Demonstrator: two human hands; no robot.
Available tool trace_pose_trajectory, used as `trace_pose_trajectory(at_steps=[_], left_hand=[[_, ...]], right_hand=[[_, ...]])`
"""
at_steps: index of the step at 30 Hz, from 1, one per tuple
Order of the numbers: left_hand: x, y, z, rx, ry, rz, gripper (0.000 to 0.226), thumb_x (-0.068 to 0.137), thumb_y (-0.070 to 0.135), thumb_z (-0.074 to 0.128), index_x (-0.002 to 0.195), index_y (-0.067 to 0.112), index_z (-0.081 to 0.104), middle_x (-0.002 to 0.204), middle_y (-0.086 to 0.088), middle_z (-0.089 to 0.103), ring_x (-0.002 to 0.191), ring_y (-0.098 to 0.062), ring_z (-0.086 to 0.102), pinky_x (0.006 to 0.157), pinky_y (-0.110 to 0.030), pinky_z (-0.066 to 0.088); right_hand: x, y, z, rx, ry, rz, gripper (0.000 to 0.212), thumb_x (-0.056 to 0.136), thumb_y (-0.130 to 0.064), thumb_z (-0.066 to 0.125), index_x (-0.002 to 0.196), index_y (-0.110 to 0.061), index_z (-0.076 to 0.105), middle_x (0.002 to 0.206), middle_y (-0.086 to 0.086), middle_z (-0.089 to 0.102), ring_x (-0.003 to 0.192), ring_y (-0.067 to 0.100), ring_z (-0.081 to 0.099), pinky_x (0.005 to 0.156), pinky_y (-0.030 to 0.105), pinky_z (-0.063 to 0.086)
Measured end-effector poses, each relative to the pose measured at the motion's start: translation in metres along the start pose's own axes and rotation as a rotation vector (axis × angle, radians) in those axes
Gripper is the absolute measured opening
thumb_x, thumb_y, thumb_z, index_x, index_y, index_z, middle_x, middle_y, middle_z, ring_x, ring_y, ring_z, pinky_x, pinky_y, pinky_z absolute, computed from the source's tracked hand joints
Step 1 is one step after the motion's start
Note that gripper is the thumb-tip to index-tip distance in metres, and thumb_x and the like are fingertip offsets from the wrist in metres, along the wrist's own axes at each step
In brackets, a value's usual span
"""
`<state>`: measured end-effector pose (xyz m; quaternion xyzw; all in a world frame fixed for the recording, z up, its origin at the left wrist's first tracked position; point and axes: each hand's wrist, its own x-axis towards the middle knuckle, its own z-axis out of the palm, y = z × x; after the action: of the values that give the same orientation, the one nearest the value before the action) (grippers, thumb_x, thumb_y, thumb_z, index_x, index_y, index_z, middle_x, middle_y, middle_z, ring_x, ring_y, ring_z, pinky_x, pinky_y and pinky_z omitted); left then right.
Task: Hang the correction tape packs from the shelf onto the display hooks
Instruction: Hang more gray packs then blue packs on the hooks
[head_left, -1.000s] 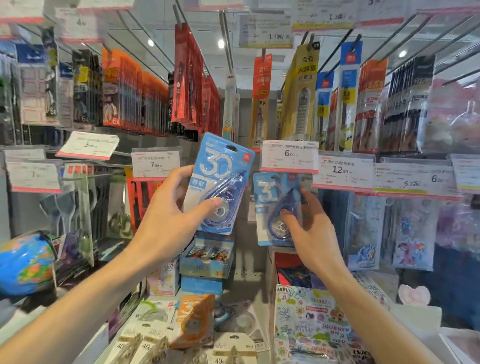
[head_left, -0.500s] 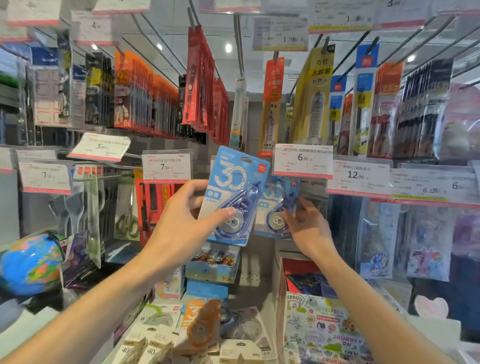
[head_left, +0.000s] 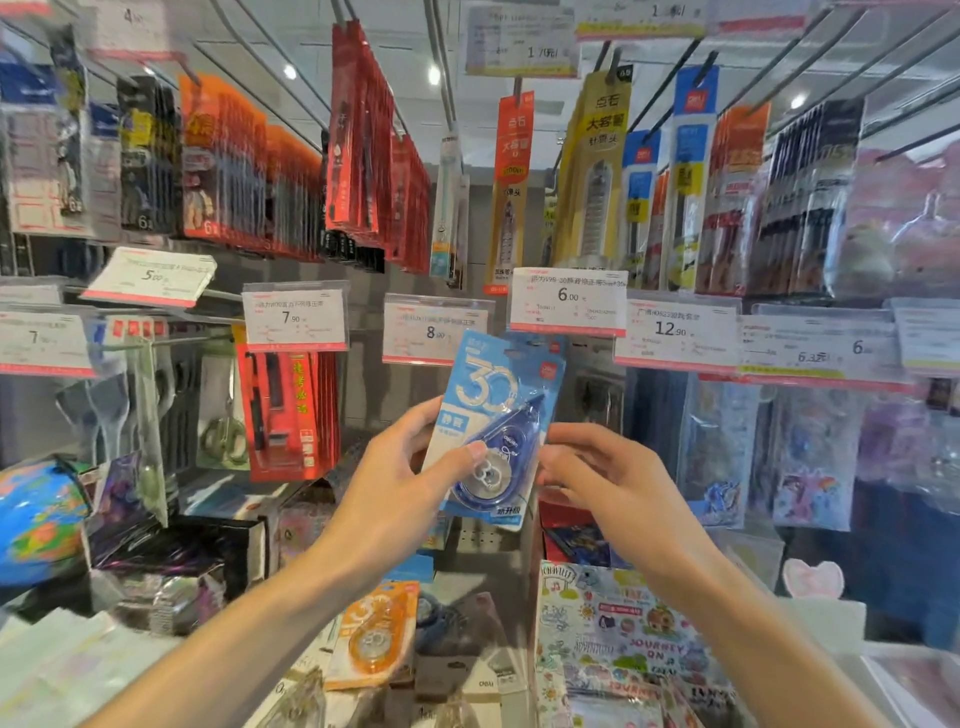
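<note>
My left hand (head_left: 395, 488) grips a blue correction tape pack (head_left: 493, 415) marked "30", thumb across its front, held tilted just below the 8.00 price tag (head_left: 434, 330). My right hand (head_left: 602, 478) sits at the pack's right edge with loosely curled fingers, fingertips just reaching the card. An orange correction tape pack (head_left: 374, 634) lies on the shelf (head_left: 467, 540) below, among other boxed packs. The display hook behind the price tag is hidden by the tag and the pack.
Rows of hanging stationery cards surround the spot: red packs (head_left: 291, 410) at the left, the 6.00 tag (head_left: 569, 301) and the 12.90 tag (head_left: 675, 332) at the right. A globe (head_left: 36, 519) sits at far left. A sticker book (head_left: 623, 639) lies at lower right.
My right hand left the blue pack hanging at the right and came back to the held pack's edge. My left hand lowered the held pack toward the middle.
</note>
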<state>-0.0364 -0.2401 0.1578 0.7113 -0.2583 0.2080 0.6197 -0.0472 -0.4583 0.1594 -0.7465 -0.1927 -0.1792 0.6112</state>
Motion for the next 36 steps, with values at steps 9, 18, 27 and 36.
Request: trace_pose_trajectory(at_steps=[9, 18, 27, 36], left_hand=[[-0.006, 0.002, 0.011, 0.159, -0.048, 0.054, 0.034, 0.098, 0.033, 0.068, 0.131, 0.039, 0.067, 0.122, 0.021, 0.073, 0.105, 0.007, 0.067, 0.084, -0.016, 0.052], [0.037, 0.056, 0.002, 0.565, 0.135, 0.451, 0.043, 0.093, 0.024, 0.072, 0.130, 0.032, 0.051, 0.091, 0.016, 0.067, 0.084, -0.004, 0.066, 0.072, -0.022, 0.056], [0.064, 0.078, -0.002, 0.654, 0.143, 0.678, 0.018, 0.098, 0.014, 0.066, 0.116, 0.015, 0.068, 0.103, 0.005, 0.071, 0.087, -0.009, 0.067, 0.071, -0.027, 0.057], [0.064, 0.079, -0.004, 0.593, 0.122, 0.637, 0.017, 0.102, 0.022, 0.062, 0.117, 0.020, 0.070, 0.094, 0.022, 0.066, 0.086, -0.004, 0.069, 0.070, -0.029, 0.059]], right_hand=[[-0.014, -0.004, -0.002, 0.117, -0.038, 0.006, 0.033, 0.096, -0.014, 0.072, 0.126, -0.020, 0.058, 0.109, -0.003, 0.081, 0.101, 0.017, 0.079, 0.080, 0.025, 0.063], [-0.024, 0.000, -0.030, -0.040, 0.037, -0.085, 0.034, 0.097, -0.020, 0.070, 0.124, -0.036, 0.058, 0.110, -0.011, 0.080, 0.102, 0.009, 0.076, 0.087, 0.022, 0.060], [-0.020, -0.004, -0.032, -0.102, 0.054, -0.134, 0.036, 0.097, -0.024, 0.071, 0.123, -0.045, 0.058, 0.111, -0.011, 0.079, 0.104, 0.010, 0.075, 0.093, 0.034, 0.059], [-0.006, -0.015, -0.019, -0.094, 0.084, -0.155, 0.051, 0.096, -0.033, 0.071, 0.143, -0.038, 0.051, 0.118, -0.017, 0.076, 0.113, 0.004, 0.071, 0.105, 0.040, 0.053]])
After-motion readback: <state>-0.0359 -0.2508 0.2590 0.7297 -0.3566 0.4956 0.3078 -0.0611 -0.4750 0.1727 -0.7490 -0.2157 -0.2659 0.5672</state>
